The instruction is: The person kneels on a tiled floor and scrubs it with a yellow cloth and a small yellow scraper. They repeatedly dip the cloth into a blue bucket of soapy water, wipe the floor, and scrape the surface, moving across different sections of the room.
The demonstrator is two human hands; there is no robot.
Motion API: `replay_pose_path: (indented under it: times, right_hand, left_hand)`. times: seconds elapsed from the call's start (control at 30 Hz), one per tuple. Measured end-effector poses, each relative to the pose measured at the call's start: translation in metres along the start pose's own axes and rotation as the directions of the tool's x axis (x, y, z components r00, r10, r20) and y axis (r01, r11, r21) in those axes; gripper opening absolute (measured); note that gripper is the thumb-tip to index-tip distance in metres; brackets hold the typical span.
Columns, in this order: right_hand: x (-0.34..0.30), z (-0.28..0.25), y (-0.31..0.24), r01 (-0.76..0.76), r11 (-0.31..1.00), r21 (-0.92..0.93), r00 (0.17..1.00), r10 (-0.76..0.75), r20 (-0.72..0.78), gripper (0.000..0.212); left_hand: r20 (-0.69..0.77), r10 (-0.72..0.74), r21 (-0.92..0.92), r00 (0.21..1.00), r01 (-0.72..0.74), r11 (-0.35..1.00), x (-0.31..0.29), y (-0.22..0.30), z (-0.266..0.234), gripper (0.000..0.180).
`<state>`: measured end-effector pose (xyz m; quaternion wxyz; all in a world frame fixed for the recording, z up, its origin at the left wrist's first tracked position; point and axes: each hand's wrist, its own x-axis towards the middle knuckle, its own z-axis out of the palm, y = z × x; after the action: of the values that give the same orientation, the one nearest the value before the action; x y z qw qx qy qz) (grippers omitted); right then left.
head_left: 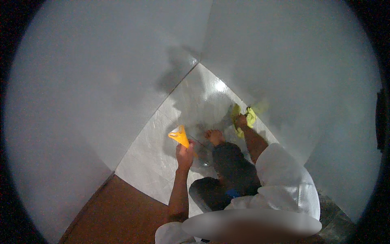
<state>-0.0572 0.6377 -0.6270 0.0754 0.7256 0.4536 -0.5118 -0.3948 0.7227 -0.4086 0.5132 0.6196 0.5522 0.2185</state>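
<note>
My left hand is closed around an orange-yellow hand tool with a wide, flared head and a narrow handle; its exact kind is unclear. It is held above the pale tiled floor, head pointing away from me. To the right, my right hand grips a yellow-green cloth, bunched up where the floor meets the right wall. Folds of the cloth stick out on both sides of the fingers. My bare foot rests on the tiles between the two hands.
Grey walls meet in a corner ahead. The light tiled floor shines as if wet near that corner. A brown floor area borders the tiles at lower left. A dark object sits at the far right edge.
</note>
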Motion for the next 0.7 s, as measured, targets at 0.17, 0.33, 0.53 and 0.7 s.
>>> replay_pose_path:
  times: [0.17,0.33,0.53,0.7]
  right_hand:
    - [-0.028,0.019,-0.063,0.112,0.913,0.393,0.784,0.162,-0.6,0.031]
    - [-0.113,-0.026,-0.142,0.197,0.755,0.625,0.789,0.256,-0.558,0.03]
    - [-0.217,-0.042,-0.203,0.148,0.91,0.388,0.565,0.245,-0.788,0.021]
    - [-0.263,0.011,-0.208,0.453,0.568,0.687,0.52,0.458,-0.721,0.017]
  left_hand:
    - [0.045,-0.005,0.09,0.999,0.001,0.996,0.002,0.068,-0.01,0.022]
    - [0.069,-0.213,-0.083,0.975,0.219,0.972,-0.009,0.09,-0.017,0.029]
    - [0.273,-0.129,-0.059,0.953,0.151,0.987,-0.048,0.094,-0.05,0.031]
    - [0.394,-0.18,-0.076,0.902,0.227,0.971,-0.079,0.097,-0.1,0.033]
